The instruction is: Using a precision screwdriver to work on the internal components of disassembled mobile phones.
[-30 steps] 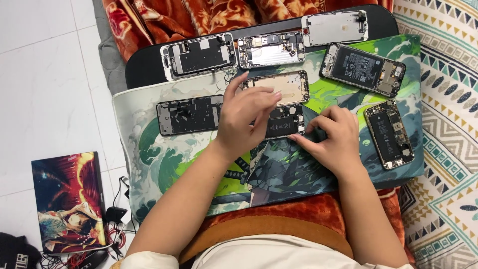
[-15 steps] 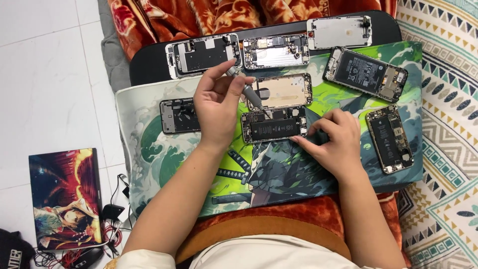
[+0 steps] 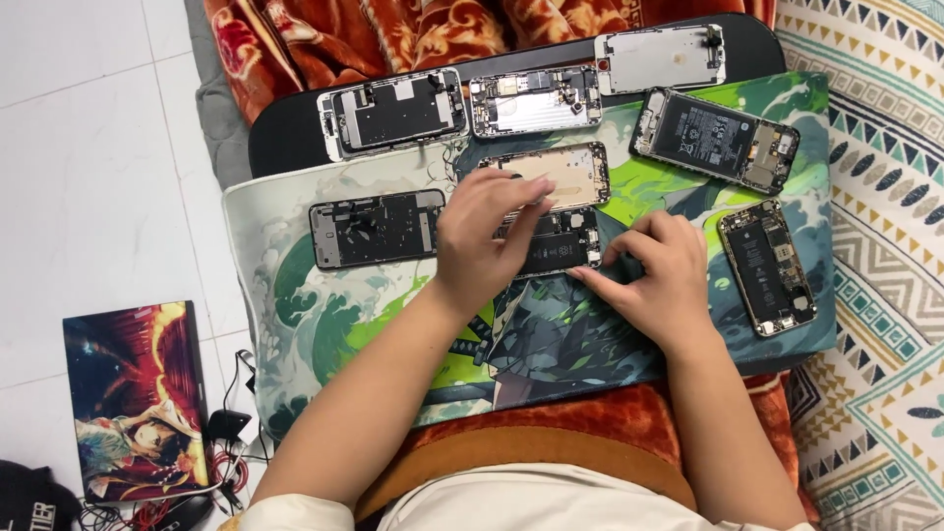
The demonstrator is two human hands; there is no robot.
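Lowered again since half a second ago, the left hand (image 3: 487,236) now lies over the opened phone (image 3: 556,241) at the middle of the printed mat (image 3: 295,295), where earlier it was lifted with a thin tool showing; its fingers are together and reach toward the gold phone shell (image 3: 560,172) just beyond. Whether they still pinch the tool I cannot tell. Beside it, the right hand (image 3: 659,275) has hardly moved, fingers curled against that phone's right end. Work on this one looks midway. Farther off, six more opened phones lie around, all still without covers.
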